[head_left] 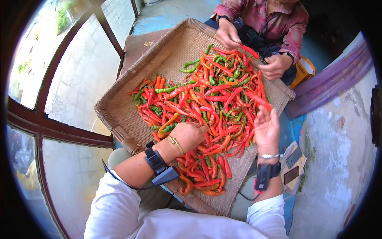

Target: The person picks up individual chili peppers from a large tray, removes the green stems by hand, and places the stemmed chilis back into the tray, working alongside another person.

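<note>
A large woven basket tray (131, 77) lies before me, heaped with long red chili peppers (215, 98), mixed with green and orange ones. Over the heap's near left part is my left hand (188, 136), back up, with its fingers bent down among the peppers; whether they grip one is hidden. My right hand (266, 127) is palm up at the tray's right edge, with a red chili pepper (259, 100) at its fingertips. Nearer my body, a smaller group of mostly red peppers (206, 173) rests on the tray's near corner.
Across the tray sits another person (262, 27) in a patterned pink shirt, holding a red pepper near the far edge. Glazed panels in a dark frame (38, 125) rise at the left. Two phones (291, 175) lie at the right, near a stained wall (337, 155) and a purple cloth (331, 80).
</note>
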`<state>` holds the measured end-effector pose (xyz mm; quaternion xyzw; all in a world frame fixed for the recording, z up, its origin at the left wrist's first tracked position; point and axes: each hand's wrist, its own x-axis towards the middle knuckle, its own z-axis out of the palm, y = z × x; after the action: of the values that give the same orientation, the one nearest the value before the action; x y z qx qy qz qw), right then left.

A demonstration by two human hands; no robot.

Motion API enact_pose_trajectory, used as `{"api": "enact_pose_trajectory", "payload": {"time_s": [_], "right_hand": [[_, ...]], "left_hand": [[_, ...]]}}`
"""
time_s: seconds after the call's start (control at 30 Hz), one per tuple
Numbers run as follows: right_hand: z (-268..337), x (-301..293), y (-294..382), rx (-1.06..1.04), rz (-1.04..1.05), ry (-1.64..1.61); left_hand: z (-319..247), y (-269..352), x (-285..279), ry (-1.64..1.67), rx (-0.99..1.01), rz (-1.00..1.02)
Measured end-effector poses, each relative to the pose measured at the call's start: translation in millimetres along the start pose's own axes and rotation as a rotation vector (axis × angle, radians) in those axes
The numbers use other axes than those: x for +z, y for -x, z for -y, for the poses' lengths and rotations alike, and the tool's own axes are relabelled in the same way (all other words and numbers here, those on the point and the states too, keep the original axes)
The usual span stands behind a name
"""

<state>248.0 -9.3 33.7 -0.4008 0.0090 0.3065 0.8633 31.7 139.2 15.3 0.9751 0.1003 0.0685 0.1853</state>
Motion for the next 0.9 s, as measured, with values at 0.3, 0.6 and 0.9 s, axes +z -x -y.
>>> {"api": "enact_pose_trajectory", "payload": {"time_s": [0.3,0.6,0.9], "right_hand": [[-25,-1,32,0.100,0.578,1.101],[-50,-8,50,-0.337,0.543,2.180],[-85,-27,50,-0.266,0.276,1.699]], "left_hand": [[0,5,22,-0.120,0.106,0.120],[-14,7,25,-0.042,0.141,0.280],[-27,7,25,0.181,0.030,0.199]]}}
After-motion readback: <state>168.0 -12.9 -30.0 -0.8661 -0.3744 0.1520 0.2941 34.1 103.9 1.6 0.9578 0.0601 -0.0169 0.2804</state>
